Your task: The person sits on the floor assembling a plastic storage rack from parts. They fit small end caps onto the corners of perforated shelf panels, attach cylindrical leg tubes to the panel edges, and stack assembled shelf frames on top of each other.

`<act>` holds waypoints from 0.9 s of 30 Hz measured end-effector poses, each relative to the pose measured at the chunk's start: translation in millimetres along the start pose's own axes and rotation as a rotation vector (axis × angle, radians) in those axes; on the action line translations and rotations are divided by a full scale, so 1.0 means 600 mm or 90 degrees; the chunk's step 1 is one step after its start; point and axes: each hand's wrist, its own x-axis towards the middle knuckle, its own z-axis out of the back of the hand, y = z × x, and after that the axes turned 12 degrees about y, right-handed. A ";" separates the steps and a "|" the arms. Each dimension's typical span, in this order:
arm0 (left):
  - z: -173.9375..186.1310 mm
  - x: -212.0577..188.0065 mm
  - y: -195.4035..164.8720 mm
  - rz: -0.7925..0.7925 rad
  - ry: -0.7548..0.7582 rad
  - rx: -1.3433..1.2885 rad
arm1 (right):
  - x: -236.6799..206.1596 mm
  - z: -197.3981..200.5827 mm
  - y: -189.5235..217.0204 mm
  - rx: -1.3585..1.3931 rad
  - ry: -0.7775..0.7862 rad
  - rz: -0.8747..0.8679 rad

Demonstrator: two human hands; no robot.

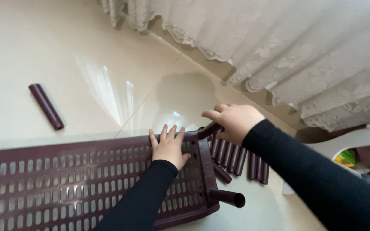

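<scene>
A maroon tube (209, 129) sits at the far corner of the slotted shelf (65, 179), which lies flat on the tiled floor (65, 64). The right hand (235, 122) grips that tube with curled fingers; the left hand (168, 147) presses flat on the shelf, fingers spread, grasping nothing. If the tube goes in at a slant it may jam or pop out, and the shelf could slide on the glossy tile. More tubes (236, 160) lie just beside the corner; one stray tube (46, 106) rests well apart.
</scene>
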 end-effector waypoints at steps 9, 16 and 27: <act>-0.016 -0.004 0.002 -0.025 -0.038 -0.040 | 0.052 0.034 -0.007 -0.400 0.140 0.151; -0.022 0.004 0.001 -0.027 -0.049 -0.070 | 0.075 -0.004 -0.039 -0.397 0.217 0.178; -0.017 0.005 -0.005 -0.016 -0.051 -0.074 | 0.068 -0.016 -0.020 -0.360 0.214 0.116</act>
